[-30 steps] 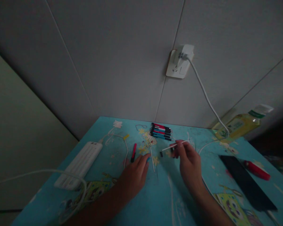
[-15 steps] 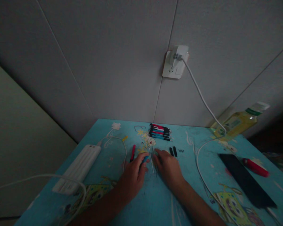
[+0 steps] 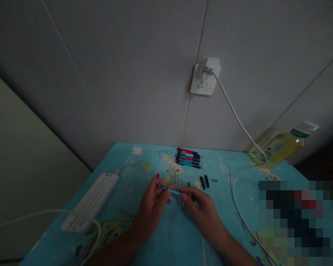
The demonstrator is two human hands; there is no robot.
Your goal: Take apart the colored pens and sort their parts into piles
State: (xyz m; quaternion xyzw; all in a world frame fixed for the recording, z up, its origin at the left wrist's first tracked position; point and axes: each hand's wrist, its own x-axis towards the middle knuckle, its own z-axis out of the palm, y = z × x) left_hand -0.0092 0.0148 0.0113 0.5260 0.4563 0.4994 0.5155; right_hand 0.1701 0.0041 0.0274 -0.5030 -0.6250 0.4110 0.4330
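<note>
Feed from the head camera, dim light. I log a turquoise table (image 3: pixel 180 240) with printed cartoon figures, filling the lower half of the frame against a grey panelled wall (image 3: pixel 138 74). A wall socket (image 3: pixel 204 88) at upper right of centre carries a white charger (image 3: pixel 212 63); its white cable (image 3: pixel 233 110) drops to the table at right, near a tilted bottle (image 3: pixel 284 147) of yellow liquid. A white power strip (image 3: pixel 91 201) lies lower left.

At lower centre I see the blue pen (image 3: pixel 169 190), raised between both hands. Left hand (image 3: pixel 152 203): fingers closed about its left part. Right hand (image 3: pixel 201 205): thumb and fingertips pinching its dark right end. Beyond them lies a row of pens (image 3: pixel 188 158); two black grips (image 3: pixel 204 182) sit to the right, just past the right hand.

Hard to make out: the thin white rods (image 3: pixel 178 181) pass behind the blue pen and fingers, so I cannot read their full length. A pink pen (image 3: pixel 158 176) shows only its top above the left hand. Both forearms are cut off at the bottom edge. Coarse blocks mask the lower right corner (dark and red patches, contents unreadable to me).
</note>
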